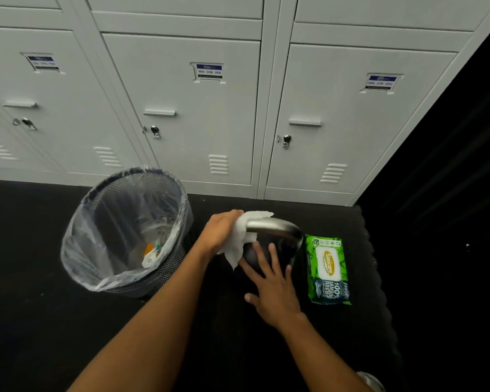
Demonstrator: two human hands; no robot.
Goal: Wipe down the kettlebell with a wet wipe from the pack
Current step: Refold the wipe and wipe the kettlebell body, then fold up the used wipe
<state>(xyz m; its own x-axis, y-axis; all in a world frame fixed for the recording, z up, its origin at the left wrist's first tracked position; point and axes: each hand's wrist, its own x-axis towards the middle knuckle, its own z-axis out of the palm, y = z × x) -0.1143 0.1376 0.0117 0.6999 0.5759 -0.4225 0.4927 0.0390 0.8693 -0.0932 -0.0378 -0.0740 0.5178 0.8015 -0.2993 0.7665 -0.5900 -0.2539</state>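
A black kettlebell (277, 250) with a silver metal handle (275, 226) stands on the dark floor mat, its body hard to make out against the mat. My left hand (224, 230) grips a white wet wipe (242, 239) wrapped around the left end of the handle. My right hand (272, 284) rests flat on the near side of the kettlebell's body, fingers spread. A green wet wipe pack (327, 268) lies flat on the mat just right of the kettlebell.
A black mesh waste bin (125, 230) lined with a clear plastic bag stands left of the kettlebell, some litter inside. Grey lockers (198, 108) run along the back. The mat's right edge (379, 278) borders darker floor.
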